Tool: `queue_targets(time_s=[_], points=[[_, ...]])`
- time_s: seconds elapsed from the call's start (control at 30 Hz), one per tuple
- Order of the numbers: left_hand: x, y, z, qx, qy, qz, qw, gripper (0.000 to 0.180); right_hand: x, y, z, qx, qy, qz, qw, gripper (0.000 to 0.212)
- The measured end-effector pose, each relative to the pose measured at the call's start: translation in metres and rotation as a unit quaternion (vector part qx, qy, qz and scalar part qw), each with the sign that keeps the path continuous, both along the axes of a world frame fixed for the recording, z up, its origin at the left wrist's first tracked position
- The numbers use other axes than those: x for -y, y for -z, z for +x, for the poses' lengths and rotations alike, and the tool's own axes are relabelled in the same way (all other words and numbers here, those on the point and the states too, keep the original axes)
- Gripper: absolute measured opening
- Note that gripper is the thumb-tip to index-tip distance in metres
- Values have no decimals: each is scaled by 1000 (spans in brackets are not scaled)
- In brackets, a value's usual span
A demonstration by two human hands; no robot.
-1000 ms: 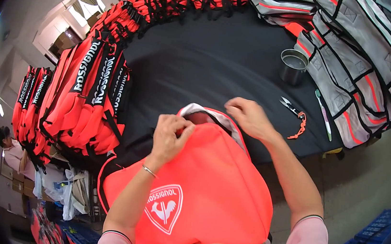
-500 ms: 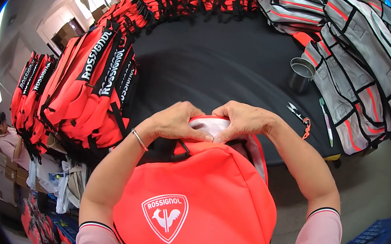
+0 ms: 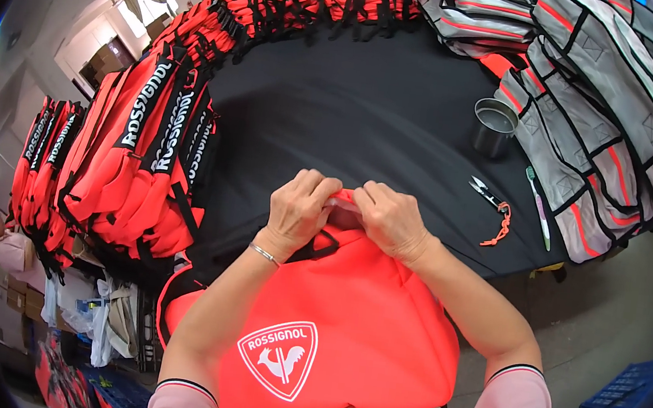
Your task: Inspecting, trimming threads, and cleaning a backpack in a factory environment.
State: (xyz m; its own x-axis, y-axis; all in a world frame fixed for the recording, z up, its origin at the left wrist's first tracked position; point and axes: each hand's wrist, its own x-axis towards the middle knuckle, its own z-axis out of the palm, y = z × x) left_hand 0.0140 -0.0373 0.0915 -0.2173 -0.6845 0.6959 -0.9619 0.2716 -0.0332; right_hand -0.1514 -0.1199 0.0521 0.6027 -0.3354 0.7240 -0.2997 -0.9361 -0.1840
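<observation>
A bright red-orange fabric bag (image 3: 377,323) with a white shield emblem lies against me, at the near edge of the black-covered table. At its far rim my left hand (image 3: 304,205) and my right hand (image 3: 389,218) sit side by side, fingers closed on the edge of the bag. Between them a short stretch of red edge with pale lining shows. A black strap loop lies just below the left hand. Both sets of fingertips are partly hidden in the fabric.
Stacked red bags (image 3: 134,158) stand on the left, with more piled at the back. Grey panels with red stripes (image 3: 592,137) fill the right side. A metal cup (image 3: 493,130), thread snips (image 3: 486,191) with an orange cord and a toothbrush (image 3: 539,208) lie on the black table (image 3: 330,100). A person (image 3: 11,249) is far left.
My hands have turned, knuckles now up, pinching the rim; the pale lining that was spread open is mostly folded from sight. A side of the bag now shows beyond my left forearm.
</observation>
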Motion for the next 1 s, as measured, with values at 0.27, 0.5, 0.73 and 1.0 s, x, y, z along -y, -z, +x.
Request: queue_targets(time_s=[0.27, 0.5, 0.73, 1.0], points=[[-2, 11, 12, 5, 22, -17, 1000, 26, -13, 1, 2, 104, 8, -101, 989, 17], [-6, 15, 5, -38, 14, -32, 999, 29, -14, 5, 0, 102, 51, -95, 989, 15], [-19, 19, -8, -7, 9, -78, 997, 32, -19, -1, -7, 175, 67, -67, 980, 16], [-42, 23, -41, -138, -10, -53, 989, 42, -30, 9, -10, 242, 39, -88, 966, 17]])
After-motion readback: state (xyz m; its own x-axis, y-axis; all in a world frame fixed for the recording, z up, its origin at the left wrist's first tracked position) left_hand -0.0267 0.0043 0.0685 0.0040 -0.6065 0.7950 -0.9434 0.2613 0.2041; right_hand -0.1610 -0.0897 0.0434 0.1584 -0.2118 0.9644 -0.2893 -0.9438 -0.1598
